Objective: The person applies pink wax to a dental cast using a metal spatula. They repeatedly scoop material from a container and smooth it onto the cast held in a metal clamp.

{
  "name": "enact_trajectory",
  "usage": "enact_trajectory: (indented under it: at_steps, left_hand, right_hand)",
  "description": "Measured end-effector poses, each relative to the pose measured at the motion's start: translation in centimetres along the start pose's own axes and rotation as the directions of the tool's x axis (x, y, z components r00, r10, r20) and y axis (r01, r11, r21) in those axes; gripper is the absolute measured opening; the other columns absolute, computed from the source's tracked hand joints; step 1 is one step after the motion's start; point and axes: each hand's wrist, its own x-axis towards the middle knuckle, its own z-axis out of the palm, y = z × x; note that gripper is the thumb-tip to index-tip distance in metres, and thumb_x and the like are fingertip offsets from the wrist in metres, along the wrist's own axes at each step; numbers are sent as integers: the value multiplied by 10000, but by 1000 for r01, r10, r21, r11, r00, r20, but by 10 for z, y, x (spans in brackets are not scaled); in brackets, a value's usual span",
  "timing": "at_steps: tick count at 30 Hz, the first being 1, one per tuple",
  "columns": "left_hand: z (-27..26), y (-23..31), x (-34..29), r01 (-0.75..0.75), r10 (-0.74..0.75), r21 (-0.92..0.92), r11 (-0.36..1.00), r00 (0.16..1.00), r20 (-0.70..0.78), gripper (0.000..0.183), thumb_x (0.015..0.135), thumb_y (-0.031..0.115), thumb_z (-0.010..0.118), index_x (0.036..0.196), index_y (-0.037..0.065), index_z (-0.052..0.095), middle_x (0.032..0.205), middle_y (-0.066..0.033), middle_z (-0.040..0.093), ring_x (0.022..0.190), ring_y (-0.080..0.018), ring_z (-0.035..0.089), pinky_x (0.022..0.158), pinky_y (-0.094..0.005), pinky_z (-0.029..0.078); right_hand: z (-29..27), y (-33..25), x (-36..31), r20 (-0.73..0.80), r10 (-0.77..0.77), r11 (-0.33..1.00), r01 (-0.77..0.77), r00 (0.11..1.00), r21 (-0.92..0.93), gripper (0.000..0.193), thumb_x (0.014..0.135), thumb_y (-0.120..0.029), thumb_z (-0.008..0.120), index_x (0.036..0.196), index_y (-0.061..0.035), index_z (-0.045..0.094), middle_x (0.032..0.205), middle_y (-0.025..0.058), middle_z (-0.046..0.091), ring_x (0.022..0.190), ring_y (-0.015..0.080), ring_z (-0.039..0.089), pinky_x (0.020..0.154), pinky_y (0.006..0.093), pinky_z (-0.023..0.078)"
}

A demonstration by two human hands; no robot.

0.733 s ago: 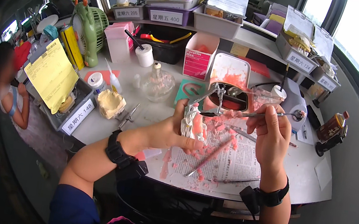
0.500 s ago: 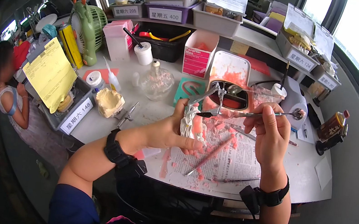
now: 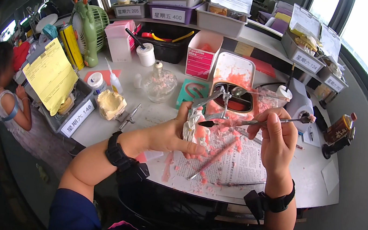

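My left hand (image 3: 169, 136) is closed around a white plaster dental model (image 3: 190, 126) with pink wax on it. A metal articulator frame (image 3: 224, 103) stands out from the model's far side. Between the fingertips of my right hand (image 3: 277, 137) is a wax knife (image 3: 258, 123), held nearly level. Its dark blade points left, at the model's pink wax; whether it touches cannot be made out. A pink lump clings to the tool's other end. Under my hands, a pink-smeared instrument (image 3: 216, 159) lies on a newspaper sheet (image 3: 245, 166) strewn with wax crumbs.
Behind the model are an open wax tin (image 3: 235, 70), a glass spirit lamp (image 3: 159, 85) and a pink-and-white box (image 3: 203, 55). A cream plaster cast (image 3: 111, 105) and a grey tray (image 3: 74, 111) stand left. A brown bottle (image 3: 342, 127) is at right. Another person (image 3: 13, 105) sits far left.
The knife's blade has shifted slightly downward along the model. My left hand keeps its hold on the model, and the whole view has moved a little.
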Motion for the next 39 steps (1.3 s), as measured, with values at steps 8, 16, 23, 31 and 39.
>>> enact_trajectory:
  at_steps: [8,16,23,31,39]
  left_hand:
    - [-2,-3,0,-20,20,0,1000,1000,2,985,811,145,776,1402,143,-11,991,-112,595,786,-177,654,631,-290,568]
    - [-2,-2,0,-8,8,-14,1000,1000,-4,1002,807,173,784,1404,148,-20,999,-112,588,769,-176,652,616,-290,565]
    - [-3,-2,0,14,-14,2,1000,1000,2,1039,805,216,789,1411,140,-52,996,-124,592,762,-182,649,616,-292,561]
    - [-3,0,-1,25,-25,-4,1000,1000,11,1042,808,219,786,1415,145,-57,1020,-143,598,765,-182,645,617,-294,560]
    - [-3,-1,-1,20,-20,0,1000,1000,1,1043,811,215,783,1416,157,-65,1011,-130,588,759,-181,649,618,-296,567]
  right_hand:
    - [5,-5,1,-18,17,997,-16,1000,74,228,1022,-179,454,981,28,540,846,105,639,751,129,591,748,269,482]
    - [3,-6,2,56,-13,997,9,998,73,180,982,-166,478,1003,13,477,910,174,589,803,202,572,768,326,463]
    - [4,-8,1,90,-63,998,62,994,13,180,977,-174,490,977,3,458,918,181,595,799,194,571,770,323,469]
    - [0,-8,0,125,-88,996,83,988,43,128,971,-111,489,982,15,472,964,181,609,821,173,573,784,317,476]
    - [0,-9,0,153,-105,993,97,983,60,96,970,-80,482,982,15,468,972,174,608,829,160,565,788,308,474]
